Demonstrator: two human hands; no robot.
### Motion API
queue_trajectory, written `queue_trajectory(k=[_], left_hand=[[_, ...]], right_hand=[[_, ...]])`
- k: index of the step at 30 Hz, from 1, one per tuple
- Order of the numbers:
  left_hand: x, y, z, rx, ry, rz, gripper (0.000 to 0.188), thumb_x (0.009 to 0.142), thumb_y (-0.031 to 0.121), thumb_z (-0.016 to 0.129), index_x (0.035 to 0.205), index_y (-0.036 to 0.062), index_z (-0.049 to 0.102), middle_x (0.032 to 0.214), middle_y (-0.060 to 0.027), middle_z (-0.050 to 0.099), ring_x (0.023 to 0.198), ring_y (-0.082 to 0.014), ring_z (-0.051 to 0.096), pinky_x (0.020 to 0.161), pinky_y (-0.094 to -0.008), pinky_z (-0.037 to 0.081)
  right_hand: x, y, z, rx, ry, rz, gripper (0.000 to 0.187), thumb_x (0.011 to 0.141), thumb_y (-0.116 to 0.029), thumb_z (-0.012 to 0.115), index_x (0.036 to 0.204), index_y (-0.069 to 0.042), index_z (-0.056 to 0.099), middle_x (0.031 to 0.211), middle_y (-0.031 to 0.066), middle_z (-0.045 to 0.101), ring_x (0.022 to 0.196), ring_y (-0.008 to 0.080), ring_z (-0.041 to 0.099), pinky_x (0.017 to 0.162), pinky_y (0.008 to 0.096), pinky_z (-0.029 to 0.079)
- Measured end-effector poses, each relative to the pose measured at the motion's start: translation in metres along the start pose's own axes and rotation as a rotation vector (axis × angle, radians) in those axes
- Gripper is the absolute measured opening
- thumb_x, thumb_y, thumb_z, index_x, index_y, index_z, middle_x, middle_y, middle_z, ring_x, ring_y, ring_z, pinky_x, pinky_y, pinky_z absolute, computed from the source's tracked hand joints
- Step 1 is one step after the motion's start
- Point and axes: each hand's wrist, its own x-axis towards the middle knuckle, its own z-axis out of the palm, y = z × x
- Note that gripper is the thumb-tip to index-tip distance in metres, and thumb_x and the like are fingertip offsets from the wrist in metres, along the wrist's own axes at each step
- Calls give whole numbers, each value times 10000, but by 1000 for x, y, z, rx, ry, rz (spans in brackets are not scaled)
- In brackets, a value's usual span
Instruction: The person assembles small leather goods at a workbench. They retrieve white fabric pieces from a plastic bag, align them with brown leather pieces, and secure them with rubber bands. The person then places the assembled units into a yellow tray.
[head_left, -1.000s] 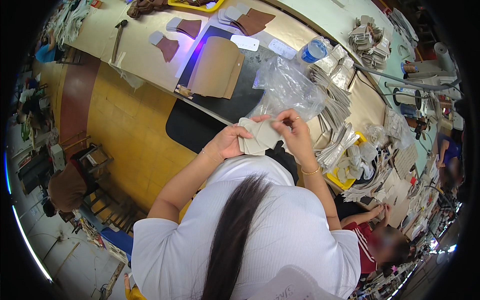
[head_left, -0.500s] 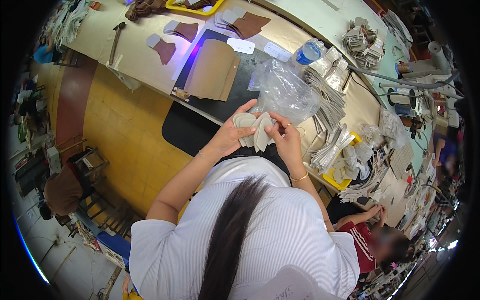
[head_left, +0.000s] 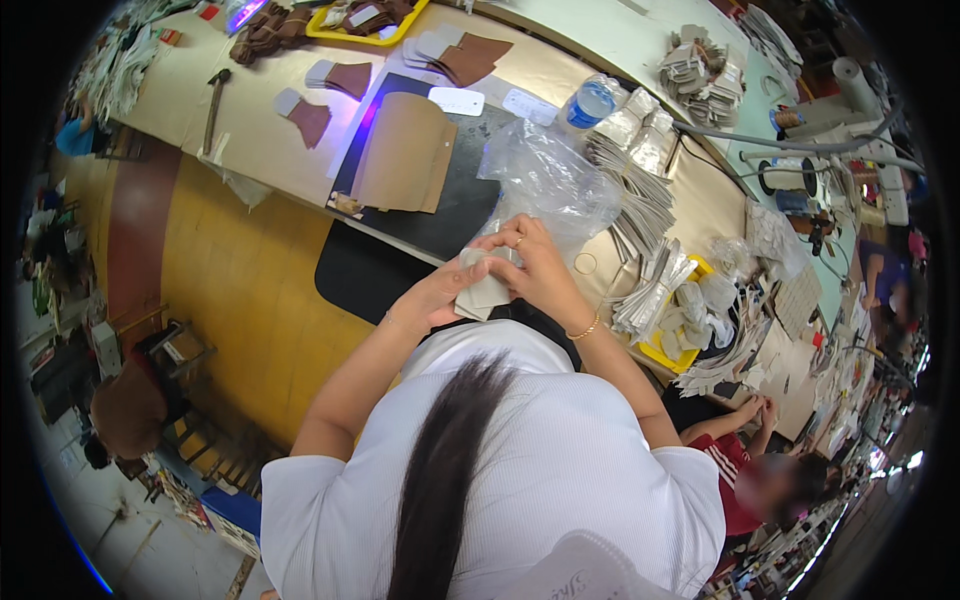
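Just above the dial's centre, I see the pale pieces point(head_left: 484, 295) held up at the near edge of the table point(head_left: 395, 228). The left hand point(head_left: 435, 296), its forearm rising from between seven and eight o'clock, pinches them between thumb and fingers; the right hand point(head_left: 540, 264), reaching in from between four and five, bends its curled fingers over their upper part. From them, the plastic bag point(head_left: 550, 180) lies toward one. Half a second ago I had the pieces fanned wide; now they sit bunched closer, the right hand higher across them.
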Motion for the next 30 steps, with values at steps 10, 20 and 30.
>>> queue_trajectory(k=[10, 20, 30], left_hand=[[-2, -13, -12, -138, 200, -43, 423, 890, 211, 679, 1251, 129, 474, 1066, -133, 598, 921, -288, 650, 817, -435, 561], [9, -5, -9, -99, 256, 39, 423, 946, 220, 600, 1317, 83, 451, 1248, -99, 554, 1183, -220, 545, 1022, -406, 454], [8, 0, -16, -302, 155, 125, 511, 922, 225, 634, 1378, 144, 418, 1306, -107, 507, 1198, -261, 528, 1019, -463, 457]], right_hand=[[-12, 12, -9, 221, 68, -91, 709, 828, -326, 696, 1418, -69, 398, 1401, 163, 421, 1291, 342, 409, 1067, 429, 320], [-18, 5, 8, -67, -92, -26, 1132, 580, -413, 857, 1504, -145, 261, 1549, 134, 241, 1409, 356, 271, 1099, 548, 247], [-27, 0, 9, -57, 83, -39, 901, 658, -324, 836, 1419, -100, 409, 1483, 137, 370, 1351, 346, 367, 1061, 473, 310]])
